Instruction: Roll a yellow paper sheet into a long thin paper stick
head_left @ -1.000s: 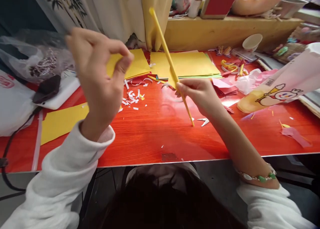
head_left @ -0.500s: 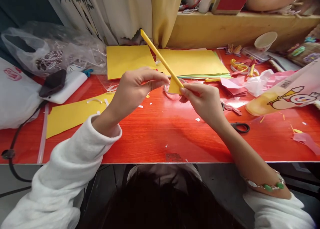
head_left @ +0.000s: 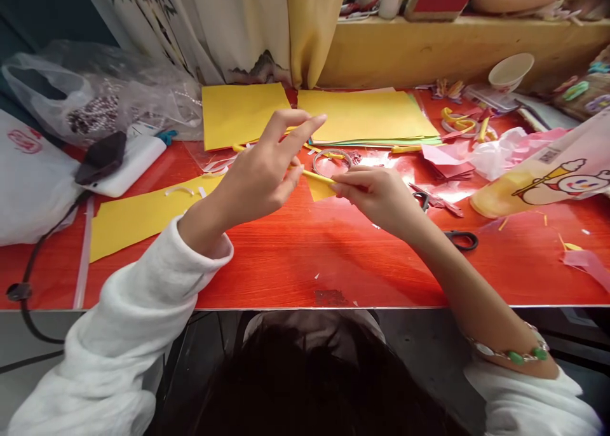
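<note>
A narrow rolled yellow paper (head_left: 318,177) with a loose flap hangs over the table, sloping up to the left. My right hand (head_left: 381,197) pinches its lower right end between thumb and fingers. Around its middle, the thumb and some fingers of my left hand (head_left: 264,169) close on it, while other fingers stretch out past it. The paper's far end shows just left of that hand; the stretch between is hidden behind it. Beyond the paper, a roll of clear tape (head_left: 332,161) lies on the red table (head_left: 286,258).
Yellow sheets (head_left: 362,115) lie at the back, and a cut yellow piece (head_left: 143,220) at left. Black-handled scissors (head_left: 461,239) rest right of my right hand. A drink cup (head_left: 538,175) stands at right, with pink paper (head_left: 445,159) near it. Bags (head_left: 33,182) and a white power bank-like block (head_left: 126,166) sit left.
The rolled paper has swung down from steeply upright to a low slant. My left hand has moved right onto it, and my right hand has shifted slightly down and left.
</note>
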`<state>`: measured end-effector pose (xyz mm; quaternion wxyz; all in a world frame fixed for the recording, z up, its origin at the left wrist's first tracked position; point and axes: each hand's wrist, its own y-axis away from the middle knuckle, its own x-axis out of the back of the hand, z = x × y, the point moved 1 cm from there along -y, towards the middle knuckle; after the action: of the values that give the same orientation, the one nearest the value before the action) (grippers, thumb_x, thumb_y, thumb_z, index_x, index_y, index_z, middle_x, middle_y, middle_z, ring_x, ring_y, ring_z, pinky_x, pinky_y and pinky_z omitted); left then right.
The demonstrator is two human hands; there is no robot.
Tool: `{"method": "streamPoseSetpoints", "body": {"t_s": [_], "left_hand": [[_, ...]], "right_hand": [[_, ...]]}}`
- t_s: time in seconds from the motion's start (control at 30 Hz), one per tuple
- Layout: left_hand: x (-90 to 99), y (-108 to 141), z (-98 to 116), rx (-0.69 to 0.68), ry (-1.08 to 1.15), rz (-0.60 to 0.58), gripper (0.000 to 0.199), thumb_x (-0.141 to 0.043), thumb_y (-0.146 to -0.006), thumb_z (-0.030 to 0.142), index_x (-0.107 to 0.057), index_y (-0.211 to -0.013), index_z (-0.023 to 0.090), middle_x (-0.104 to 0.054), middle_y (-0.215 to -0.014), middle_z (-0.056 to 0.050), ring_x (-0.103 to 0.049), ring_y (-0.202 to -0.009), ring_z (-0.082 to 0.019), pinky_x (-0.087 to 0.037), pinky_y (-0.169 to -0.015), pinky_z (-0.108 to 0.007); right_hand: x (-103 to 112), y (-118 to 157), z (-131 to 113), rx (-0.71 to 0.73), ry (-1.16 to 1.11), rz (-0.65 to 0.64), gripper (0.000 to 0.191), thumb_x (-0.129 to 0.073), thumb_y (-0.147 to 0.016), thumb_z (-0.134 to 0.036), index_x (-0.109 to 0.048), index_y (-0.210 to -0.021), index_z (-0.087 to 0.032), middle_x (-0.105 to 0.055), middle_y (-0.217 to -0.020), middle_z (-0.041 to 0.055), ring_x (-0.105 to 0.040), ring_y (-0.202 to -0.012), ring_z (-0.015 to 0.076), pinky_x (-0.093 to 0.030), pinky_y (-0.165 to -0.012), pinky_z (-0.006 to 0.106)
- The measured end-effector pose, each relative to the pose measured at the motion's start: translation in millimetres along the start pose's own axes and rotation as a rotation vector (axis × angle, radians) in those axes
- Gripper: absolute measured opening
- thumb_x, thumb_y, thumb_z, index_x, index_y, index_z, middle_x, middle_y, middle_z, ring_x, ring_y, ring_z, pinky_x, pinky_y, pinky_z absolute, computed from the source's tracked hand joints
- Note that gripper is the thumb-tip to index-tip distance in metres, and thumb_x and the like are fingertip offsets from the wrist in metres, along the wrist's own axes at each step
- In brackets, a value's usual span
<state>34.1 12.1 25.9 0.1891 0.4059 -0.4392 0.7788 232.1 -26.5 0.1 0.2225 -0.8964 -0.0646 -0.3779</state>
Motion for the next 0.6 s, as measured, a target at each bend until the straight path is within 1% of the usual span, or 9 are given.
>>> {"method": "streamPoseSetpoints", "body": {"t_s": [0.07,0.13,0.2,0.33,0.4,0.5,0.6], "left_hand": [[-3.8,0.6,-0.8,0.02,0.036,-0.033,0.045,-0.047,-0.088,0.022,-0.039,-0.132,0.021,-0.043,-0.128,-0.011,-0.061,-0.077,-0.011,-0.053,-0.076,-0.031],[-8.0,0.7,-1.9,0.02,0.074,-0.076,0.043,-0.049,-0.088,0.022,-0.041,-0.13,0.023,-0.047,-0.124,-0.009,-0.061,-0.081,-0.012,-0.052,-0.078,-0.03],[-12.0,0.8,-3.5,0.015,0.098,-0.115,0.044,-0.052,-0.086,0.019,-0.042,-0.129,0.022,-0.049,-0.122,-0.008,-0.06,-0.091,-0.014,-0.051,-0.084,-0.029],[-17.8,1.5,-5.9,-0.006,0.139,-0.159,0.047,-0.053,-0.084,0.014,-0.041,-0.129,0.02,-0.049,-0.12,-0.009,-0.054,-0.105,-0.017,-0.049,-0.09,-0.03],[-19.4,2.1,-5.9,-0.008,0.154,-0.162,0.047,-0.052,-0.084,0.012,-0.041,-0.129,0.02,-0.049,-0.119,-0.008,-0.052,-0.108,-0.018,-0.048,-0.091,-0.031],[-20.7,2.7,-3.9,-0.005,0.171,-0.166,0.048,-0.053,-0.082,0.009,-0.042,-0.128,0.019,-0.049,-0.118,-0.009,-0.05,-0.111,-0.017,-0.048,-0.091,-0.03],[-20.7,2.0,-1.3,0.039,0.184,-0.182,0.045,-0.055,-0.081,0.009,-0.046,-0.124,0.02,-0.051,-0.114,-0.007,-0.052,-0.107,-0.017,-0.049,-0.089,-0.03]], "right_hand": [[-5.2,1.5,0.2,0.132,0.128,0.031,0.019,-0.051,-0.086,-0.02,-0.069,-0.087,-0.014,-0.06,-0.073,0.0046,-0.048,-0.062,0.0108,-0.036,-0.058,0.026],[-9.4,2.9,1.0,0.215,0.191,0.009,0.023,-0.047,-0.088,-0.019,-0.068,-0.091,-0.013,-0.059,-0.076,0.0059,-0.049,-0.064,0.0113,-0.038,-0.059,0.025],[-11.2,3.7,1.7,0.25,0.239,-0.005,0.024,-0.044,-0.089,-0.018,-0.068,-0.091,-0.013,-0.057,-0.075,0.0062,-0.049,-0.064,0.0115,-0.038,-0.058,0.025],[-9.5,3.5,1.5,0.257,0.273,-0.009,0.023,-0.044,-0.089,-0.016,-0.067,-0.091,-0.013,-0.058,-0.078,0.007,-0.05,-0.066,0.0122,-0.038,-0.059,0.026],[-8.2,3.2,0.8,0.241,0.249,-0.047,0.022,-0.045,-0.089,-0.018,-0.067,-0.091,-0.013,-0.058,-0.079,0.0068,-0.05,-0.066,0.012,-0.038,-0.06,0.026],[-7.2,3.0,0.0,0.199,0.215,-0.084,0.022,-0.046,-0.089,-0.021,-0.067,-0.088,-0.014,-0.057,-0.076,0.0054,-0.049,-0.064,0.0113,-0.037,-0.06,0.025],[-7.5,3.5,0.3,0.164,0.241,-0.064,0.02,-0.047,-0.088,-0.018,-0.066,-0.087,-0.015,-0.056,-0.077,0.0051,-0.048,-0.065,0.0119,-0.036,-0.059,0.025]]}}
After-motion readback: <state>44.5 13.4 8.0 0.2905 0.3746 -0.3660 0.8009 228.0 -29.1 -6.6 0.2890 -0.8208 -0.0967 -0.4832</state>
